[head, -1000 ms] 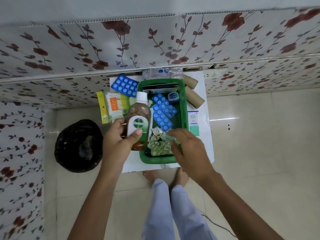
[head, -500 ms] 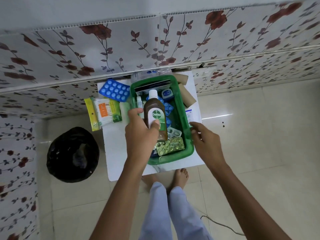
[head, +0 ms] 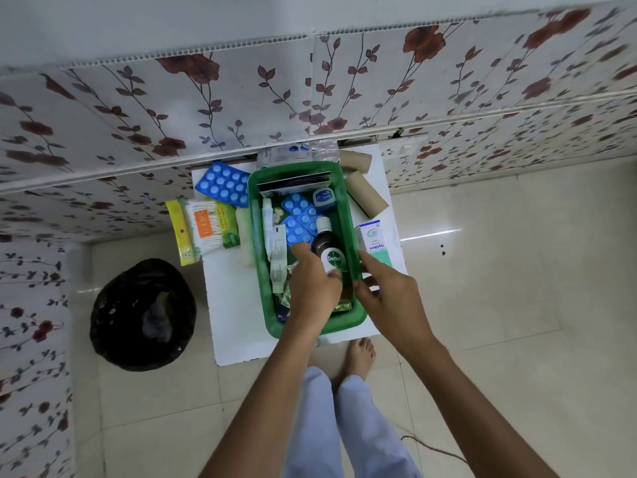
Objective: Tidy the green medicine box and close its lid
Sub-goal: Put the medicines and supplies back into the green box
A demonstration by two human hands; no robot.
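Observation:
The green medicine box (head: pixel 255 243) stands open on a small white table (head: pixel 227 305). Inside lie blue blister packs (head: pixel 299 215), a white tube (head: pixel 277 260), a small blue-capped jar (head: pixel 323 197) and foil strips. My left hand (head: pixel 312 288) grips a brown Dettol bottle (head: pixel 329 248) that lies along the box's right side. My right hand (head: pixel 387 293) rests at the box's right rim, fingers curled on the edge. No lid can be made out.
Outside the box lie a blue blister pack (head: pixel 224 182), a cotton-swab packet (head: pixel 210 229), two cardboard rolls (head: pixel 367 198), a white-and-green carton (head: pixel 374 241) and a clear plastic packet (head: pixel 296 154). A black-lined bin (head: pixel 143 313) stands left on the floor. My feet are under the table.
My left hand carried the Dettol bottle from the box's left edge into the box and lowered it toward the right side. My right hand left the foil strips and went to the right rim.

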